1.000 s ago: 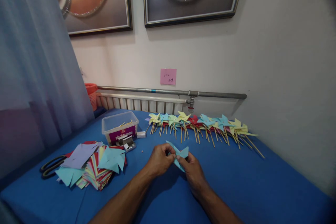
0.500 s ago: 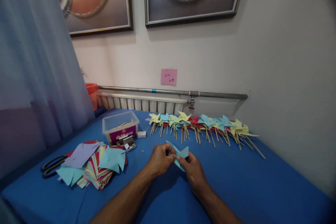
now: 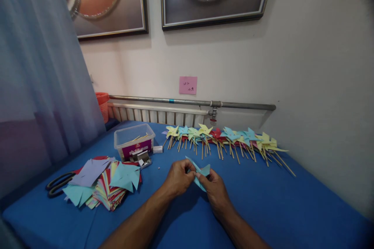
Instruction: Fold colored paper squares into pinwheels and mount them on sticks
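Blue cloth covers the table (image 3: 292, 202), which stands against a pale wall hung with two framed pictures. Near the table's front edge, about midway along it, I have both hands together over the cloth. My left hand (image 3: 179, 177) pinches the left side of a light blue paper pinwheel (image 3: 201, 172) between thumb and fingertips, and my right hand (image 3: 215, 187) grips its right side the same way, so the paper sits between the two and just above the cloth. Whether a stick is fitted to it I cannot tell.

Left of my hands, toward the table's left edge, lies a loose stack of paper squares (image 3: 102, 186) in several colours, with cut blue and lilac sheets on top. Black scissors (image 3: 58, 184) lie at the stack's left side, partly under it. Behind the stack stands a clear plastic box (image 3: 133, 141) with a purple label, and small metal bits (image 3: 142, 158) lie just in front of it.

Along the table's back edge, by the wall, a row of finished pinwheels (image 3: 228, 140) on wooden sticks lies in yellow, blue and red, overlapping one another. A radiator (image 3: 157, 113) and a grey pipe (image 3: 193, 102) run behind them, with a pink note (image 3: 187, 85) stuck above.
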Available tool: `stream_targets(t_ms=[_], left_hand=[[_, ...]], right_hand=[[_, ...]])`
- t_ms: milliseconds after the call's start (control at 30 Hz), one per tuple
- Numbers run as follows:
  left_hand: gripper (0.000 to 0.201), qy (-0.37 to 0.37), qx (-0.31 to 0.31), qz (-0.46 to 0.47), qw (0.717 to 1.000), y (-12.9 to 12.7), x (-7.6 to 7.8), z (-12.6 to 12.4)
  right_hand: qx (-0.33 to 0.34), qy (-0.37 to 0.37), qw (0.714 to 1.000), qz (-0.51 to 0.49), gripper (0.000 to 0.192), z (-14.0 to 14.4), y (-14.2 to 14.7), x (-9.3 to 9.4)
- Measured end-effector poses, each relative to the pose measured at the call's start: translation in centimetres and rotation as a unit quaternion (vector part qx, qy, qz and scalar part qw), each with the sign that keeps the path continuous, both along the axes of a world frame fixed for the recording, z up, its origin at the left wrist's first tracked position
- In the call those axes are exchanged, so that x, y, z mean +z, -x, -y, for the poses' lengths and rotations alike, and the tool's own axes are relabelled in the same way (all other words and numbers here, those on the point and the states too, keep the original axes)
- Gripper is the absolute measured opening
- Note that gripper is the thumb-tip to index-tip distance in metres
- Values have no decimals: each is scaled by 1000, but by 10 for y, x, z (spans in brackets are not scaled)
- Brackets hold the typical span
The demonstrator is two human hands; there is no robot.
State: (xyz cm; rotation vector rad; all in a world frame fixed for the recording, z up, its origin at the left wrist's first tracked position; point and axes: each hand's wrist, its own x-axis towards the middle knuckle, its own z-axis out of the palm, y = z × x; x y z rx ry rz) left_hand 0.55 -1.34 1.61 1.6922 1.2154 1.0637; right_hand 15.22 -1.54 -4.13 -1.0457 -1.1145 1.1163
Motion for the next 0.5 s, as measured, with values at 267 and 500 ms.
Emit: stream_targets(t_ms=[267, 500], left_hand=[[5, -23, 20, -1, 1000, -2, 0, 1], [9, -23, 24, -3, 999, -2, -3, -1]], right_hand=[[-6, -14, 1000, 8, 50, 9, 2, 15], [-4, 5, 1000, 1, 48, 5, 1, 11]])
